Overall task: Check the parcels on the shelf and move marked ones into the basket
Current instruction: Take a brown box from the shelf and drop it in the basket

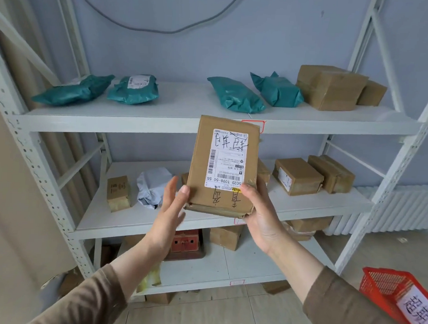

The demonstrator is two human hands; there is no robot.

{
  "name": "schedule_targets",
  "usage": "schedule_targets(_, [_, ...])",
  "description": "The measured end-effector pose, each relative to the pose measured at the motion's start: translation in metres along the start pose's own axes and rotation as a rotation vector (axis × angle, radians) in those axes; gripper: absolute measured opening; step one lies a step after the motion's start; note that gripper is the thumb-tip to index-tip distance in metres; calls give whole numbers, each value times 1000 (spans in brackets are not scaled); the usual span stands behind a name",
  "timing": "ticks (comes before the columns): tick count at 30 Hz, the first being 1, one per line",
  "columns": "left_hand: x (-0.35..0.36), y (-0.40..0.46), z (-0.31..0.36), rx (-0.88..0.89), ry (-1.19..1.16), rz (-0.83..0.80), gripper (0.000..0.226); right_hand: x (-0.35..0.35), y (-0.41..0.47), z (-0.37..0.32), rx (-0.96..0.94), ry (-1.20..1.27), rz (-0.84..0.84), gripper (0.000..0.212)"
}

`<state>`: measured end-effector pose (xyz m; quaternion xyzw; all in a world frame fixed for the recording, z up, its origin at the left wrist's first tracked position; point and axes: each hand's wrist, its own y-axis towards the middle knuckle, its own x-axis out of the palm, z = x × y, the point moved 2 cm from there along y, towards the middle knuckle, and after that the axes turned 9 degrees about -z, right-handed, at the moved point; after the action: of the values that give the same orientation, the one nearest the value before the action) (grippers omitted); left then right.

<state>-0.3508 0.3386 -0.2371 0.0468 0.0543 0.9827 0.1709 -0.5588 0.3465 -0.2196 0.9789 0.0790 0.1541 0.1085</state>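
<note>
A flat brown cardboard parcel (203, 158) is held upright in front of the white shelf (185, 124). Its white shipping label carries handwritten black marks, and more handwriting sits on the cardboard below. My right hand (259, 213) grips its lower right corner, thumb on the front. My left hand (172, 209) touches the lower left edge with its thumb; its fingers look straight. A red mesh basket (385, 287) with a white handwritten label stands at the lower right on the floor.
Several teal bag parcels (133, 89) and brown boxes (329, 87) lie on the top shelf. The middle shelf holds boxes (297, 176) and a white bag (152, 187). More boxes sit on the lower shelf. A white radiator (403, 211) stands at the right.
</note>
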Motion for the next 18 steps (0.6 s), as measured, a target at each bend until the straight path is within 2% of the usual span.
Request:
schedule_targets(2, [10, 8, 5, -108, -237, -42, 120, 9, 1, 2, -53, 57, 33, 66])
schedule_targets(4, [20, 14, 10, -94, -305, -72, 106, 17, 1, 7, -65, 68, 53, 71])
schedule_targets(6, [26, 23, 18, -41, -285, -8, 81, 20, 4, 14, -35, 45, 31, 81])
schedule_targets(8, [18, 36, 27, -6, -193, 55, 76, 18, 7, 14, 67, 72, 48, 105])
schedule_targets(10, [4, 47, 44, 25, -21, 3, 94, 3, 6, 7, 136, 121, 183, 142])
schedule_targets(11, [-4, 51, 54, 36, 82, -54, 102, -8, 4, -1, 111, 90, 262, 150])
schedule_targets(13, [-15, 56, 77, 44, 318, -193, 106, -31, -2, -18, 10, -140, 314, 140])
schedule_targets(15, [-19, 65, 95, 26, 554, -356, 112, -50, -4, -32, -22, -463, 167, 126])
schedule_targets(18, [-9, 79, 110, -60, 740, -578, 119, -66, -2, -34, 142, -731, -257, 129])
